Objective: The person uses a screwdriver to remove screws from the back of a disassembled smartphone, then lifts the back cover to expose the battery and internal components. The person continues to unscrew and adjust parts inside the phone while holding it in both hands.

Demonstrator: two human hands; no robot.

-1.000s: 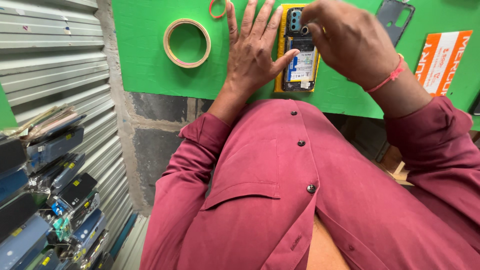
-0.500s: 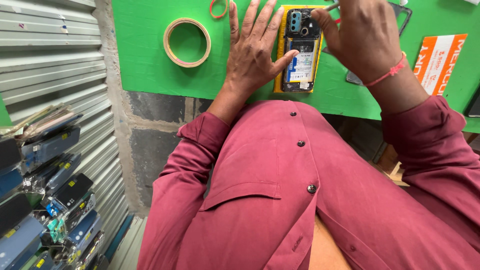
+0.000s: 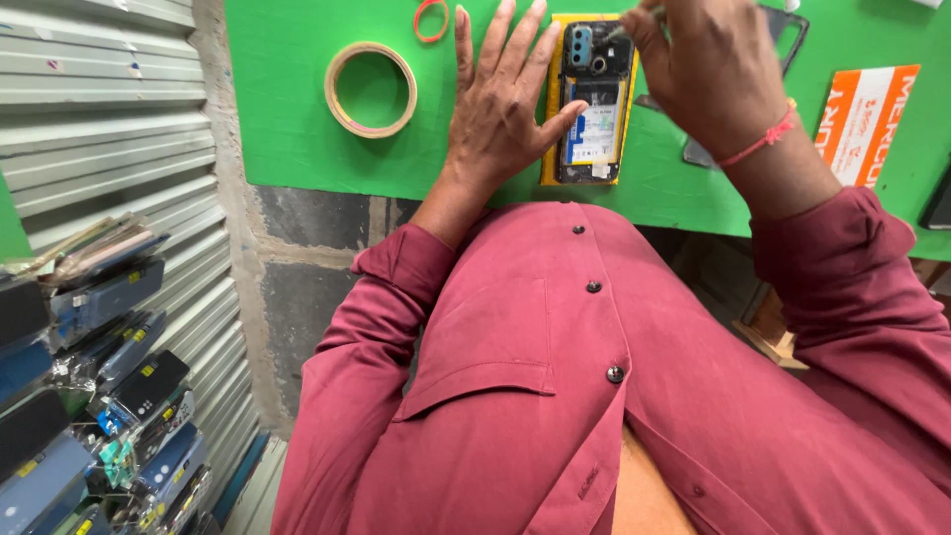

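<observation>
- Green work mat [image 3: 297, 119] is seen covering the table top; everything worked on is laid on it, above the maroon shirt [image 3: 555, 396] filling the lower frame.
- Stacked phone boxes and parts [image 3: 89, 396] are seen at lower left, well apart from the hands, beside a corrugated shutter.
- Opened phone [image 3: 592, 104] is laid back-up on a yellow pad near the mat's near edge, between the two hands; back cover is off, battery and camera module are exposed.
- Left hand [image 3: 500, 104] is laid flat, palm down, fingers spread, thumb pressed against the phone's left edge to steady it; wrist is kept straight, forearm angled in from lower left.
- Right hand [image 3: 708, 74] is raised over the phone's top right, fingers bunched; a thin tool seems to be pinched, but it cannot be told for sure. A pink thread is worn at the wrist.
- Tape roll [image 3: 370, 89] and small orange ring [image 3: 431, 20] are left near the left hand, untouched.
- Risk, judged: phone could be slid off the pad if thumb pressure is lost; exposed parts near the camera could be scratched if the right hand slips.
</observation>
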